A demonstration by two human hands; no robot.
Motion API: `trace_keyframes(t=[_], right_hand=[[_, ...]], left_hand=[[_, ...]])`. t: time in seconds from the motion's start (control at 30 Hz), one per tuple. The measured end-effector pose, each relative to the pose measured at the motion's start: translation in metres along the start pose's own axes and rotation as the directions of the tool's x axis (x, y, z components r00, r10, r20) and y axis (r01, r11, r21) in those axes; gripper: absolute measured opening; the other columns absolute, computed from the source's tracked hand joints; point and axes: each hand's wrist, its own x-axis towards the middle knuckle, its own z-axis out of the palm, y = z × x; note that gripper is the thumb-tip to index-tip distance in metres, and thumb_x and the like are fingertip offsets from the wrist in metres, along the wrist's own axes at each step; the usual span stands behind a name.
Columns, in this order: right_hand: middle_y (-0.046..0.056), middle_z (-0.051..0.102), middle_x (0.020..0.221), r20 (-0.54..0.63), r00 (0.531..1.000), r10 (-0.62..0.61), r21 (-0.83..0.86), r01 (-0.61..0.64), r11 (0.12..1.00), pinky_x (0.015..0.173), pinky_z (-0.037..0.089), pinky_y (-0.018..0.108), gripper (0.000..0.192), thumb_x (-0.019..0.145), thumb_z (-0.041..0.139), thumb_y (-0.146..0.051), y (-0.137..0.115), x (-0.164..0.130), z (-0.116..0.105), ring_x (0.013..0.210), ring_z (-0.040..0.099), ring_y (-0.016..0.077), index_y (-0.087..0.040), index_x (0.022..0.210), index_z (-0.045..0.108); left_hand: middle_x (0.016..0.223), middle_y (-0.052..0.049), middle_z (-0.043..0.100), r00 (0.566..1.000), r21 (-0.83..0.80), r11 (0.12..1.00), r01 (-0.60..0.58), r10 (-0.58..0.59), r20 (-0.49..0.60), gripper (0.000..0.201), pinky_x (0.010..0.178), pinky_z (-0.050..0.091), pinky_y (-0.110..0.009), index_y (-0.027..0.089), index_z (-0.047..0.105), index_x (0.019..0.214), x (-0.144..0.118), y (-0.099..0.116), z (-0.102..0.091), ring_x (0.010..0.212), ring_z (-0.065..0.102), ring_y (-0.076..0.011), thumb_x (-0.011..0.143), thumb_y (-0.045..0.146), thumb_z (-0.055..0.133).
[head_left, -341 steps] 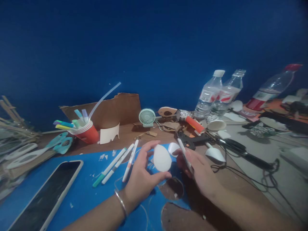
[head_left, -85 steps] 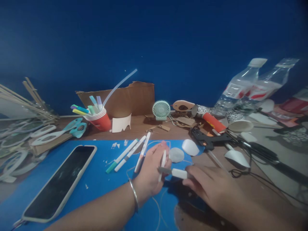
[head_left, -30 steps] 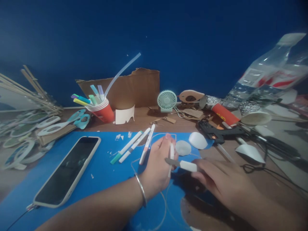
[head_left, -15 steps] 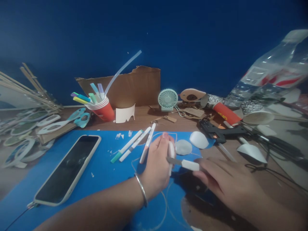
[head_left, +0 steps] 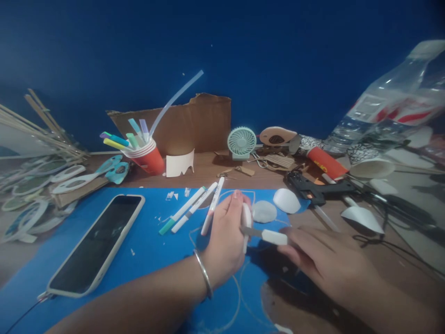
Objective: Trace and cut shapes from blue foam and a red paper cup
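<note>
My left hand (head_left: 225,232), wearing a silver bangle, is closed around a thin white curved piece (head_left: 246,221), seen nearly edge-on. My right hand (head_left: 323,257) grips a small knife (head_left: 274,237) by its white handle. The grey blade points left and reaches the white piece beside my left fingers; whether it cuts in cannot be made out. Just beyond the hands lie a greyish oval disc (head_left: 264,212) and a white rounded piece (head_left: 287,201). Three white markers (head_left: 196,207) rest left of my left hand on the blue sheet (head_left: 153,260).
A phone (head_left: 97,246) lies at left. Behind stand a red cup (head_left: 151,160) of markers, a cardboard piece (head_left: 198,123) and a mint fan (head_left: 242,143). On the right are a black glue gun (head_left: 318,188), a red paper roll (head_left: 327,163) and plastic bottles (head_left: 385,102).
The whole view has shifted very slightly. Both hands keep nearly the same pose, with the knife blade still at the white piece.
</note>
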Motion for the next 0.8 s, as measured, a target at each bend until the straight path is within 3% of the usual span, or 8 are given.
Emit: trace_keyframes(t=[0.2, 0.5, 0.8], right_hand=[[-0.002, 0.057, 0.059, -0.012, 1.000, 0.001, 0.043, -0.001, 0.999, 0.051, 0.028, 0.027, 0.021, 0.089, 0.042, -0.033, -0.0018, -0.0001, 0.0000, 0.050, 0.051, 0.0117, -0.020, 0.085, 0.058], [-0.003, 0.057, 0.058, -0.026, 1.000, -0.009, -0.002, 0.009, 1.000, 0.051, 0.028, 0.026, 0.020, 0.088, 0.043, -0.034, -0.0026, -0.0002, 0.0024, 0.048, 0.049, 0.0112, -0.021, 0.086, 0.058], [0.001, 0.064, 0.068, -0.094, 0.994, -0.057, -0.031, 0.054, 0.998, 0.053, 0.032, 0.026, 0.020, 0.089, 0.043, -0.031, -0.0033, 0.0012, 0.0009, 0.055, 0.055, 0.0123, -0.018, 0.085, 0.058]], left_hand=[[0.044, 0.006, 0.037, 0.995, -0.074, 0.994, 0.086, -0.082, 0.053, 0.036, 0.035, 0.018, -0.018, 0.018, 0.043, 0.066, -0.0025, 0.0041, 0.0047, 0.036, 0.028, -0.0056, 0.082, 0.051, 0.043], [0.044, 0.006, 0.033, 0.984, -0.173, 0.968, 0.179, -0.174, 0.048, 0.033, 0.035, 0.016, -0.018, 0.018, 0.040, 0.063, -0.0028, 0.0050, 0.0067, 0.038, 0.025, -0.0053, 0.085, 0.042, 0.042], [0.043, 0.006, 0.029, 0.982, -0.166, 0.968, 0.189, -0.187, 0.027, 0.032, 0.035, 0.015, -0.019, 0.018, 0.037, 0.060, -0.0051, 0.0050, 0.0094, 0.038, 0.023, -0.0056, 0.086, 0.035, 0.040]])
